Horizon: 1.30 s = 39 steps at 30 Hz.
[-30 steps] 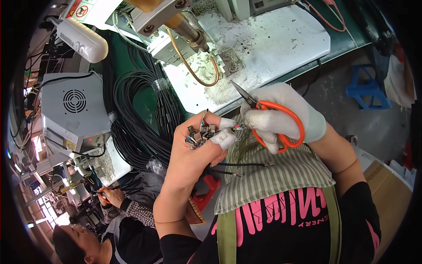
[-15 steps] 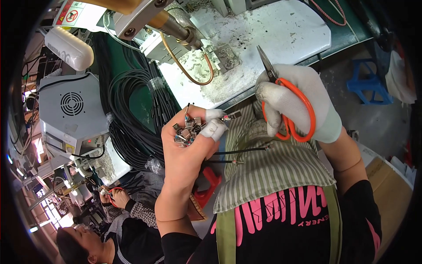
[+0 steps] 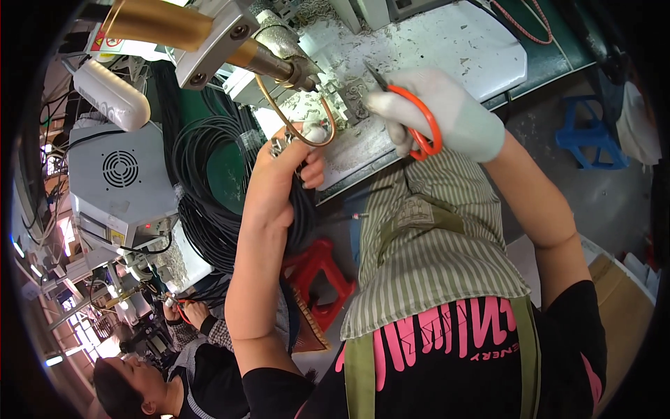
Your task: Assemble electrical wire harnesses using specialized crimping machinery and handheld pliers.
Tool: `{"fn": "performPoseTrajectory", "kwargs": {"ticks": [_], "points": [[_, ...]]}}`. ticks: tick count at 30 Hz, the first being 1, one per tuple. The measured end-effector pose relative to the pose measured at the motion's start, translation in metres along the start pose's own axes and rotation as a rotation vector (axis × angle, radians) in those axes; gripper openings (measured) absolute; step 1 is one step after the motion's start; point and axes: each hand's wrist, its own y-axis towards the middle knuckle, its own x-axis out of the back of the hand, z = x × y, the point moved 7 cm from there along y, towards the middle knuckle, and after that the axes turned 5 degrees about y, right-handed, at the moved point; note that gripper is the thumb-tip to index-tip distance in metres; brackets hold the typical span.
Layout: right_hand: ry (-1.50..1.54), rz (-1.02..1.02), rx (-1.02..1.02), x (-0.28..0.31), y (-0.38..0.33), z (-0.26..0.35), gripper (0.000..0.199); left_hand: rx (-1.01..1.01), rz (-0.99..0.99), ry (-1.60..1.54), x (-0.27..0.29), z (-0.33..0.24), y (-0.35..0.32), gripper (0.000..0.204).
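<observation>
My left hand (image 3: pixel 279 178) squeezes floppy black cables (image 3: pixel 301 209) near their metal ends; my gloved right hand (image 3: pixel 447 112) grips orange scissors (image 3: pixel 412 119).

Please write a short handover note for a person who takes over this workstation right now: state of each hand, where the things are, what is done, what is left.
Left hand: bare, closed around a bundle of black cables, metal connector ends up near the copper loop of the bench machine.
Right hand: white glove, holding orange-handled scissors, blades pointing toward the machine, above the white work plate.
A big coil of black cable hangs to the left.
Done: cable ends gathered in one grip, brought to the machine.
Left: whatever the machine does to the ends; no cut is visible now.
</observation>
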Motion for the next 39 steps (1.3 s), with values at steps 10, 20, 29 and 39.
{"fn": "performPoseTrajectory", "kwargs": {"ticks": [10, 20, 29, 39], "points": [[0.058, 0.162, 0.065, -0.011, 0.051, -0.006, 0.036, -0.048, 0.025, 0.297, 0.001, -0.019, 0.038, 0.007], [-0.015, 0.167, -0.050, -0.010, 0.057, -0.011, 0.041, -0.120, -0.096, 0.407, 0.000, -0.032, 0.041, 0.008], [0.011, 0.189, -0.113, -0.012, 0.058, -0.014, 0.038, -0.144, -0.164, 0.509, -0.006, -0.035, 0.035, 0.006], [0.053, 0.208, -0.079, -0.012, 0.060, -0.015, 0.037, -0.169, -0.175, 0.529, -0.005, -0.036, 0.035, 0.005]]}}
